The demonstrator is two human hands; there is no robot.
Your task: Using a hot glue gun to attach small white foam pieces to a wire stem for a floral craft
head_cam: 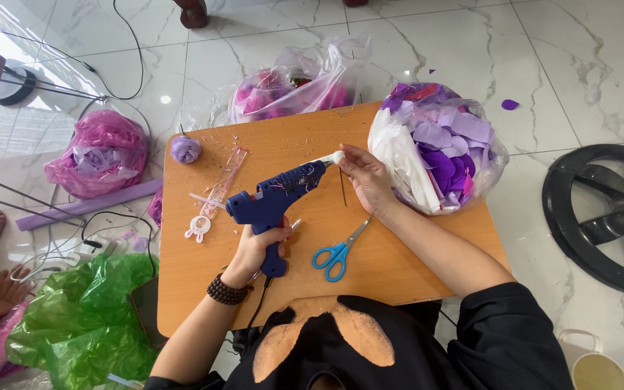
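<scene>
Two hands work over a small wooden desk [399,267] set on a marble floor [557,65]. Left hand [254,249], with a dark bead bracelet [226,291] at the wrist, is wrapped tight around the grip of a blue glue gun [272,198] near the middle of the desk, its nozzle aimed toward the far right. Right hand [365,177] sits at that nozzle, fingers [347,167] pinched closed on a small white piece [336,158] with a thin green stem [342,189] hanging below it; what exactly the piece is I cannot quite make out. Blue-handled scissors [335,254] lie shut just nearer the front edge, between the two forearms. By the left edge rest a clear pink ruler [225,180] and a small purple paper flower [185,149]. On the right far corner sits a clear bag of purple and white petals [438,148]; another bag of pink pieces [297,83] lies on the floor beyond the far edge.
</scene>
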